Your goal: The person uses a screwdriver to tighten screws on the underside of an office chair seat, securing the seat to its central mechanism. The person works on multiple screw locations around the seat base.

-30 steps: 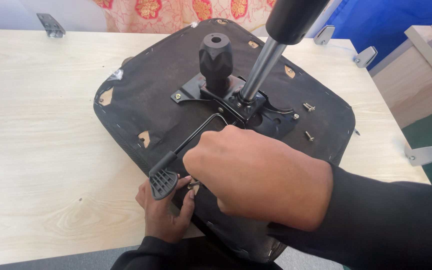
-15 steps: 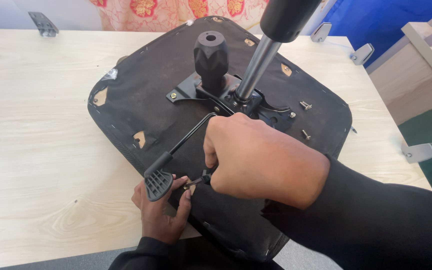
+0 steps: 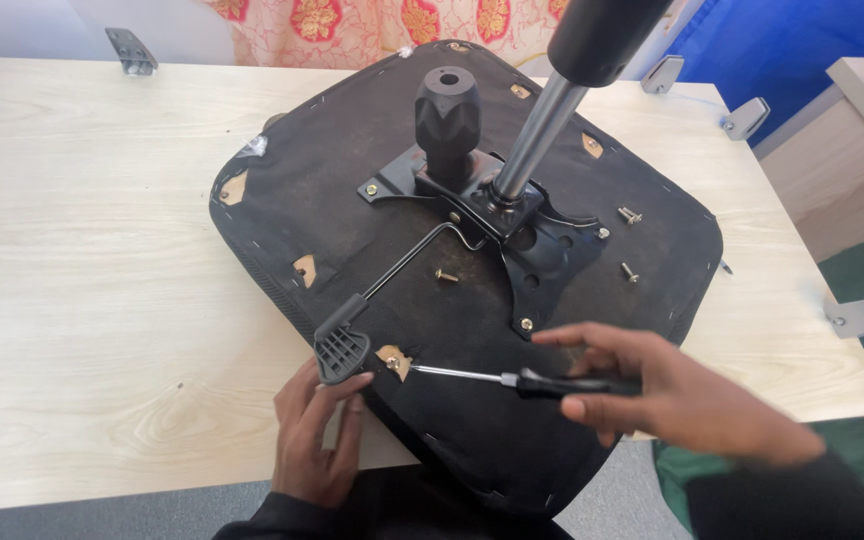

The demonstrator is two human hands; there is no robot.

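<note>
My right hand (image 3: 682, 395) grips the screwdriver (image 3: 512, 378), tip at a screw (image 3: 393, 363); my left hand (image 3: 317, 435), fingers loosely spread, steadies the upturned chair seat (image 3: 352, 240) beside the lever paddle (image 3: 341, 350).

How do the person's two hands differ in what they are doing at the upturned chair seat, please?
The right hand grips a screwdriver, its tip at a screw near the seat's edge; the left hand holds no tool. The left hand lies flat against the seat rim beside the lever paddle; the right hand hovers above it. Both wear dark sleeves.

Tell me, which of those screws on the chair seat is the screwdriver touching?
The screw at the seat's near edge, beside the lever paddle; the screwdriver tip meets it. The others lie loose near the metal plate.
</note>
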